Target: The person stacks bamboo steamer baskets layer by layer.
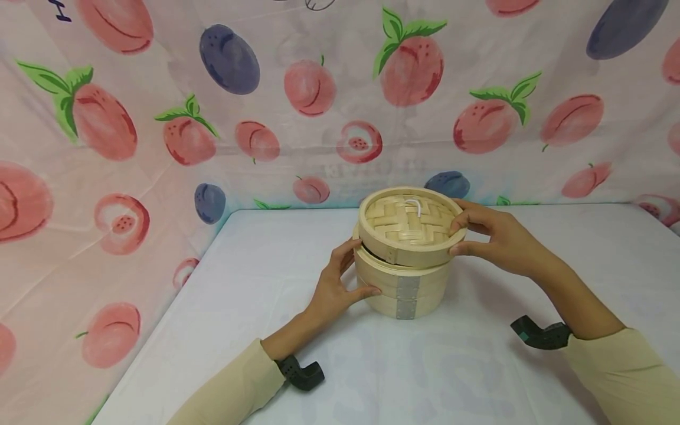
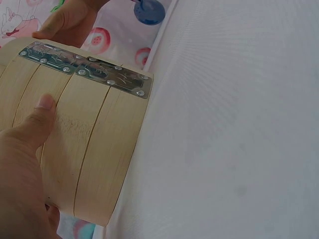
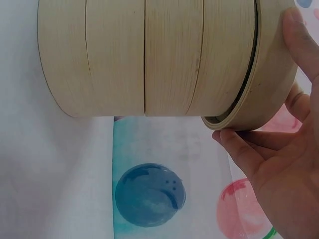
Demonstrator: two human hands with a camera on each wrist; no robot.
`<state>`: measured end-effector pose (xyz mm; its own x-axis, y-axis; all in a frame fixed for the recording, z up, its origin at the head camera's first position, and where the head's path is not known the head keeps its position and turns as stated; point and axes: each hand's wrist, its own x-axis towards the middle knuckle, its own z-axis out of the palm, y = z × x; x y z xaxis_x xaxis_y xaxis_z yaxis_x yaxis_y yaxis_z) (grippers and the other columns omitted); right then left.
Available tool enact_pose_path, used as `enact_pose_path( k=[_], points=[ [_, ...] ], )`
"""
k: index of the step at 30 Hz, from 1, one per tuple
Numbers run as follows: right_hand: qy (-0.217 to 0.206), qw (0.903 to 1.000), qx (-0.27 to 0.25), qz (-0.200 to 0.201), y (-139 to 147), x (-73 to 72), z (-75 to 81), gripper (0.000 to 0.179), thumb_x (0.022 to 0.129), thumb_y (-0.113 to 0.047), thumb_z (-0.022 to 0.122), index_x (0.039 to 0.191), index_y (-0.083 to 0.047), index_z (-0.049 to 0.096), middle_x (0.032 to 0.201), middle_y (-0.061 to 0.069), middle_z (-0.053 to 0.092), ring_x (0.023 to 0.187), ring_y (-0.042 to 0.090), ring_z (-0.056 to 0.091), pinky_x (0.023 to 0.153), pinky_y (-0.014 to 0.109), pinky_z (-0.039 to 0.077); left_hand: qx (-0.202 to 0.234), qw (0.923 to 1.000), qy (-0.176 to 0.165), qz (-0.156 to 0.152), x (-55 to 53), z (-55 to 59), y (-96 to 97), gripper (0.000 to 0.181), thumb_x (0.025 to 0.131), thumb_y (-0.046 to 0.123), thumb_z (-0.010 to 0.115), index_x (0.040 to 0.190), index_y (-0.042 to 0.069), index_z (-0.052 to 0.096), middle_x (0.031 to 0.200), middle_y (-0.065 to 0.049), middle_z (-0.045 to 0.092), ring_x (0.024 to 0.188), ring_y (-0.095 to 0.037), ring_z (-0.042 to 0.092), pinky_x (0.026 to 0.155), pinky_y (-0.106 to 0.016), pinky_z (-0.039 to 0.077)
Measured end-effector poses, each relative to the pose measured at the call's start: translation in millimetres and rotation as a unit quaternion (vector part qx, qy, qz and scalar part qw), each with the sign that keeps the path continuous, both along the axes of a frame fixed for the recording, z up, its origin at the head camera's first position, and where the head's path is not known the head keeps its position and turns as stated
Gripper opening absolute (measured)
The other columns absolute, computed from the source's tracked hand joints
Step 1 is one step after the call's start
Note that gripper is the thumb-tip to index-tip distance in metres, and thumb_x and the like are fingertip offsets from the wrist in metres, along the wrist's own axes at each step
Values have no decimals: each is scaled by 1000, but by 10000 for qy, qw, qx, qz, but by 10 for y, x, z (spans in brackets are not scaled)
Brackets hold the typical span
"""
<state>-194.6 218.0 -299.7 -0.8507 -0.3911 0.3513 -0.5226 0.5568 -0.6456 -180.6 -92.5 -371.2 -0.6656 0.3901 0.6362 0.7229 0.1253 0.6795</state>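
A round bamboo steamer basket [image 1: 382, 289] stands on the white table, a metal plate [image 2: 84, 68] fixed on its side. Its woven lid [image 1: 409, 251] sits tilted on top, raised on the left, with a dark gap showing under the rim. My right hand [image 1: 496, 239] pinches the lid's right edge between thumb and fingers; in the right wrist view the fingertips [image 3: 234, 139] are under the lid's rim. My left hand [image 1: 332, 283] holds the basket's left side, thumb [image 2: 40, 117] across the bamboo wall and fingers round the back, partly hidden.
The white table [image 1: 239, 283] spreads around the steamer. Behind it and along the left hangs a cloth [image 1: 255, 189] printed with peaches and blue fruit. Black wrist devices [image 1: 539, 333] sit on both wrists, by the beige sleeves.
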Motion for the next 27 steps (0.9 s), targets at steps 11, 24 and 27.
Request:
enact_pose_path(
  k=[11, 24, 27],
  points=[
    [48, 10000, 19, 61, -41, 12, 0, 30, 76, -13, 81, 97, -11, 60, 148, 14, 38, 133, 36, 37, 101, 47, 37, -3, 9996, 263, -38, -26, -16, -7, 92, 65, -11, 83, 134, -1, 24, 140, -26, 36, 131, -40, 38, 109, -47, 34],
    [214, 9992, -5, 331, -55, 19, 12, 31, 77, -12, 80, 98, -11, 58, 147, 17, 37, 134, 38, 35, 106, 34, 39, 60, 9998, 173, -60, -232, -278, -30, 97, 65, -4, 85, 137, 11, 23, 145, -10, 35, 135, -27, 36, 111, -39, 33],
    [185, 9993, -15, 319, -62, 23, 9, 31, 76, -11, 81, 97, -11, 58, 147, 16, 38, 135, 37, 34, 106, 40, 38, 64, 9996, 270, -86, -221, -261, -26, 97, 64, -5, 85, 136, 9, 21, 144, -12, 37, 134, -29, 37, 110, -40, 33]
  ],
)
